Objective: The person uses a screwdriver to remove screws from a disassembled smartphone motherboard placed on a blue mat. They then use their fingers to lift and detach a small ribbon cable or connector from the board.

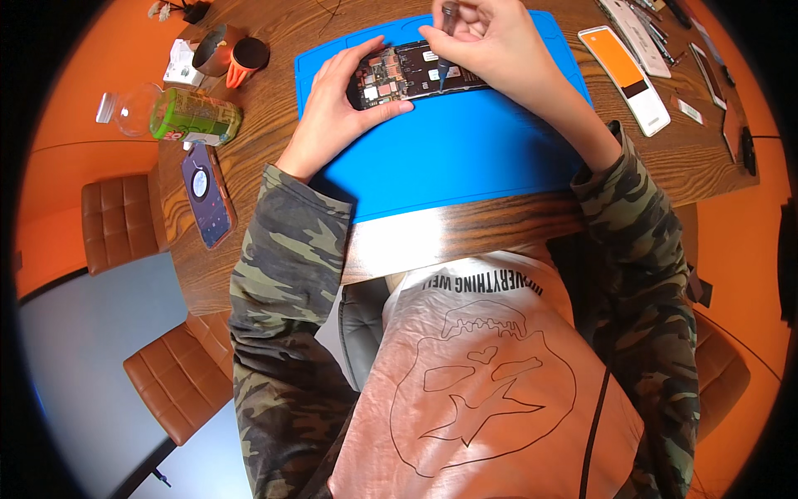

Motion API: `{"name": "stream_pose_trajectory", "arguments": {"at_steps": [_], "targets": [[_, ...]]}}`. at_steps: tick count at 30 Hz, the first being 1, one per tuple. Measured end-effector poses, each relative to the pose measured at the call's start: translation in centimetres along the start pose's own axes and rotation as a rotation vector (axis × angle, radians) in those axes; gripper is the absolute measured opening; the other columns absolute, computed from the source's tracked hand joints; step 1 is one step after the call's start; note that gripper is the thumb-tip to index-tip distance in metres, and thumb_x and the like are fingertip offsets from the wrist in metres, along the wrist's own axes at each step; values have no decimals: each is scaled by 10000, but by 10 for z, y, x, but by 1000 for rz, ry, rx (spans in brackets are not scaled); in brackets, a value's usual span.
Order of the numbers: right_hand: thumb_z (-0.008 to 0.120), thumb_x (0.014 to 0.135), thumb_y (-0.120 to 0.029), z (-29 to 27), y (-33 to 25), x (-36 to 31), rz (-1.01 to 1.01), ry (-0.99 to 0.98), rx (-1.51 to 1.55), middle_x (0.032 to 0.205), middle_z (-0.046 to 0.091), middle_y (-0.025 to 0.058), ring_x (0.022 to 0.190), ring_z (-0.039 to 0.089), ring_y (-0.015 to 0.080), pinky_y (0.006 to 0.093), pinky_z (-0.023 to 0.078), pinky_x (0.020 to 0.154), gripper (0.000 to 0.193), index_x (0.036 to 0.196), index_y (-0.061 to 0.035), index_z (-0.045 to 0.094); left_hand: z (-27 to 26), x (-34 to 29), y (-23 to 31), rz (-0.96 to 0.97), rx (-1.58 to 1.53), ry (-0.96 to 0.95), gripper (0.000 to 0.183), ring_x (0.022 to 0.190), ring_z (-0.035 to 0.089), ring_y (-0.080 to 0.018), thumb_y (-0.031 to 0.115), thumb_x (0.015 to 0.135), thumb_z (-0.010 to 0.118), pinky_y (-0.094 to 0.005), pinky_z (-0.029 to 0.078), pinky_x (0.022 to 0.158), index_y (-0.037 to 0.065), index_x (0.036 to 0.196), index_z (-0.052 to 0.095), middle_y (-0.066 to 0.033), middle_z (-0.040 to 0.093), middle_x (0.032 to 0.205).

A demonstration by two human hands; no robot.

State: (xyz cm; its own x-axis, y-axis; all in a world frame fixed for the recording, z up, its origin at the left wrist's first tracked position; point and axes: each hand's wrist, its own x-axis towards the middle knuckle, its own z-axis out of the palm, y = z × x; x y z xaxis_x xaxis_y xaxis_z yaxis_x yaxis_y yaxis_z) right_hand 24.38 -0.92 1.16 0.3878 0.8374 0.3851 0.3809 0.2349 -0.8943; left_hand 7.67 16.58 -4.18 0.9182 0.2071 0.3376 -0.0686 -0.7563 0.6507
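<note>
An opened smartphone [416,65] lies on the blue work mat [449,150], its circuit board and black battery area exposed. My left hand [337,104] clasps its left end, with the thumb along the near edge and the fingers over the far side. Held in my right hand [503,46] is a slim dark screwdriver [445,73], pointed down. The tip meets the near edge of the phone, around its middle. My right hand and wrist cover the phone's right end.
Left on the wooden table are a green-labelled bottle [195,118], another phone [208,195], an orange-and-black cup [249,56] and a brown pot [218,50]. On the right lie a white phone-like panel with an orange face [625,79] and several small tools [652,37].
</note>
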Motion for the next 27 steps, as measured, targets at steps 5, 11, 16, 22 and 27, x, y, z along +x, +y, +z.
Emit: {"name": "stream_pose_trajectory", "arguments": {"at_steps": [5, 11, 16, 22, 27], "targets": [[698, 976, -100, -10, -16, -2, 220, -165, 3, 752, 537, -33, 701, 465, 21, 202, 393, 621, 134, 969, -28, 585, -2, -1, 3, 2, 34, 4, 870, 1278, 546, -327, 482, 723, 903, -448, 423, 1105, 100, 1428, 567, -128, 627, 1337], [702, 971, -109, -4, -15, 2, 46, -140, 70, 729, 540, -29, 686, 470, 28, 217, 376, 595, 170, 936, -36, 553, -2, 0, 5, 9, 33, 17, 869, 1272, 550, -332, 466, 721, 909, -445, 427, 1103, 96, 1427, 565, -134, 626, 1340], [724, 930, -108, 4, -14, 0, 53, -109, -66, 703, 528, -19, 652, 460, 38, 231, 373, 570, 192, 923, -36, 546, -2, 0, 5, 4, 16, 16, 871, 1265, 555, -332, 454, 715, 915, -439, 429, 1102, 97, 1428, 565, -131, 624, 1350], [672, 984, -182, 0, -25, 0, 118, -138, -112, 731, 538, -7, 677, 468, 72, 260, 391, 607, 174, 989, -26, 594, -2, 0, 5, 5, 38, 16, 871, 1270, 552, -332, 440, 715, 918, -439, 429, 1102, 96, 1432, 561, -132, 618, 1362], [614, 1036, -209, -17, -28, 4, 202, -308, -50, 784, 556, -2, 697, 476, 86, 250, 406, 645, 196, 1066, -15, 622, 0, 0, 1, -12, -38, 8, 885, 1277, 549, -334, 437, 709, 920, -440, 427, 1105, 88, 1435, 554, -134, 616, 1366]]}}
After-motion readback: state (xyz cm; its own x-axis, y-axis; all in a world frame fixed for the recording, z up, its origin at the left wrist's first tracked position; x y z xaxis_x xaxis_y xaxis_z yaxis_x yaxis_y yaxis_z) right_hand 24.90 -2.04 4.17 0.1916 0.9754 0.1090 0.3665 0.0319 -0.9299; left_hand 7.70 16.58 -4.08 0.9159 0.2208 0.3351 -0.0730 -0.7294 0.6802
